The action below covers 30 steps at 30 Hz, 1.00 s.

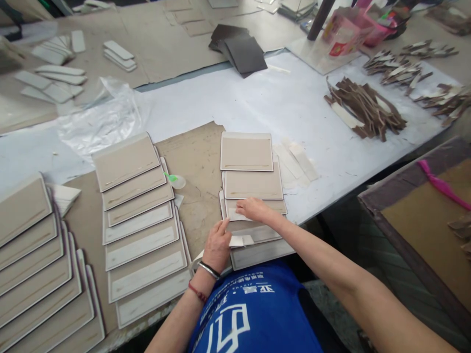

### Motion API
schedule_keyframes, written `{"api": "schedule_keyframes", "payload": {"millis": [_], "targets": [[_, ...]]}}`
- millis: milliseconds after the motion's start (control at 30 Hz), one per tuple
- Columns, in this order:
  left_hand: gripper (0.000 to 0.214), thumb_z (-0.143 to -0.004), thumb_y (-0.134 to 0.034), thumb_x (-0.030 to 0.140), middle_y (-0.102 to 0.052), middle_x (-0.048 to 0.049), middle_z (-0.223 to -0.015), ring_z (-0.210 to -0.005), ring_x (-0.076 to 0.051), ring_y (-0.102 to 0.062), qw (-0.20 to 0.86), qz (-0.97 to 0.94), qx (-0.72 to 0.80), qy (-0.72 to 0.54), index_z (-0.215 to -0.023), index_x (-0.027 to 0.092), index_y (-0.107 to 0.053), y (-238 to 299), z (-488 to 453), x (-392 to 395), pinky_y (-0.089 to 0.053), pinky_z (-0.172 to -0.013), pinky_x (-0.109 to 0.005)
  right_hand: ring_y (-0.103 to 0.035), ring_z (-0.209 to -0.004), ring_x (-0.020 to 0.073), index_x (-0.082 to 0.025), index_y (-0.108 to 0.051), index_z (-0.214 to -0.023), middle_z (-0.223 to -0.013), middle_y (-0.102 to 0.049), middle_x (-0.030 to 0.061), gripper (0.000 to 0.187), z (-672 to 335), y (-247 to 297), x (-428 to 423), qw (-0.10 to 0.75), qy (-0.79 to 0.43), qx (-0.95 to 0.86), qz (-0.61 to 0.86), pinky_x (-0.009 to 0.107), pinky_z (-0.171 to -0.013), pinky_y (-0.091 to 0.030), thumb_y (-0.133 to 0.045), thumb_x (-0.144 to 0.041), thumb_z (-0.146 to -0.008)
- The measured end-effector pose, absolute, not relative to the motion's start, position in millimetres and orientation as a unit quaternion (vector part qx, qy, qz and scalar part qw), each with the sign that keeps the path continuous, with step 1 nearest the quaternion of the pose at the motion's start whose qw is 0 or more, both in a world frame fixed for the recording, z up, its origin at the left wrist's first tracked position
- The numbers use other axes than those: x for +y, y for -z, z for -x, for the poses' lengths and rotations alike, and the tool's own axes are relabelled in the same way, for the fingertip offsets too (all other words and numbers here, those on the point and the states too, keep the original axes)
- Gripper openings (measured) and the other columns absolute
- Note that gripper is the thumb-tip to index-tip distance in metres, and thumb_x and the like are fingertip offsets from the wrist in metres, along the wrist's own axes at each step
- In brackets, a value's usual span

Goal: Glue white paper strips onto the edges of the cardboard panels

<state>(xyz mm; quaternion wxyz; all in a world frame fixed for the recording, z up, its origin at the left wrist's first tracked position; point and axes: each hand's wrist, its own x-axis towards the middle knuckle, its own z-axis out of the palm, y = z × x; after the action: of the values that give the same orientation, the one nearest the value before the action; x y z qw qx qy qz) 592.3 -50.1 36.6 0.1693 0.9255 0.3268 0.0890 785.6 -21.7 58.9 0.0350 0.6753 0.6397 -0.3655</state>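
Observation:
A row of overlapping beige panels with dark edges (246, 149) lies in front of me, several with a thin glue-like streak. My right hand (253, 210) has its fingers bent together on a white strip (237, 214) lying across one panel. Close to that strip's left end is my left hand (218, 244), fingers curled, with loose white strips (241, 240) sticking out to its right. How firmly it grips them is partly hidden. The panels nearest my body (261, 255) carry pale strips along their lower parts.
Further fanned rows of panels lie left of centre (143, 211) and at far left (33, 279). A small bottle with a green tip (177, 181) sits between rows. Brown strips (368, 110), dark sheets (243, 51), plastic film (103, 117) and a pink basket (375, 29) lie beyond.

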Motion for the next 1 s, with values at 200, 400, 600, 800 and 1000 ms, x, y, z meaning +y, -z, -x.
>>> {"api": "schedule_keyframes", "payload": {"millis": [200, 400, 600, 800, 1000], "targets": [[0.023, -0.070, -0.046, -0.003, -0.059, -0.0164, -0.117, -0.109, -0.026, -0.050, 0.168, -0.935, 0.307, -0.050, -0.066, 0.012, -0.062, -31.3, -599.3, -42.3, -0.045, -0.094, -0.039, -0.062, -0.088, 0.0225, -0.020, -0.063, -0.095, -0.092, -0.068, 0.0084, 0.024, -785.4, -58.9, -15.1, 0.075, 0.355, 0.662, -0.656, 0.027, -0.069, -0.041, -0.045, -0.033, -0.086], [0.026, -0.068, -0.043, -0.006, -0.059, -0.0157, -0.117, -0.108, -0.024, -0.051, 0.186, -0.930, 0.313, -0.040, -0.066, 0.013, -0.061, -28.2, -602.8, -38.7, -0.045, -0.094, -0.039, -0.062, -0.090, 0.0237, -0.019, -0.062, -0.097, -0.093, -0.068, 0.0105, 0.025, -787.8, -56.3, -12.6, 0.086, 0.349, 0.682, -0.637, 0.027, -0.070, -0.042, -0.044, -0.033, -0.087], [0.027, -0.068, -0.043, -0.006, -0.059, -0.0159, -0.116, -0.107, -0.024, -0.052, 0.202, -0.925, 0.320, -0.035, -0.068, 0.014, -0.061, -28.4, -606.1, -37.0, -0.045, -0.093, -0.041, -0.060, -0.094, 0.0248, -0.018, -0.062, -0.098, -0.095, -0.067, 0.0118, 0.023, -785.8, -55.7, -12.3, 0.083, 0.345, 0.681, -0.640, 0.029, -0.073, -0.042, -0.046, -0.031, -0.087], [0.028, -0.071, -0.042, -0.004, -0.061, -0.0154, -0.115, -0.105, -0.024, -0.055, 0.192, -0.924, 0.330, -0.005, -0.069, 0.014, -0.062, -34.0, -610.9, -36.3, -0.045, -0.091, -0.041, -0.060, -0.092, 0.0249, -0.021, -0.061, -0.098, -0.094, -0.067, 0.0088, 0.032, -803.0, -75.2, -27.4, 0.062, 0.346, 0.641, -0.682, 0.028, -0.071, -0.040, -0.058, -0.045, -0.076], [0.027, -0.072, -0.042, -0.003, -0.061, -0.0160, -0.115, -0.103, -0.024, -0.055, 0.182, -0.927, 0.327, -0.001, -0.066, 0.015, -0.061, -36.7, -611.8, -37.2, -0.046, -0.090, -0.039, -0.060, -0.082, 0.0190, -0.021, -0.063, -0.083, -0.085, -0.067, 0.0043, 0.017, -857.1, -82.1, -76.7, 0.039, 0.337, 0.558, -0.757, 0.023, -0.065, -0.037, -0.051, -0.033, -0.081]]}}
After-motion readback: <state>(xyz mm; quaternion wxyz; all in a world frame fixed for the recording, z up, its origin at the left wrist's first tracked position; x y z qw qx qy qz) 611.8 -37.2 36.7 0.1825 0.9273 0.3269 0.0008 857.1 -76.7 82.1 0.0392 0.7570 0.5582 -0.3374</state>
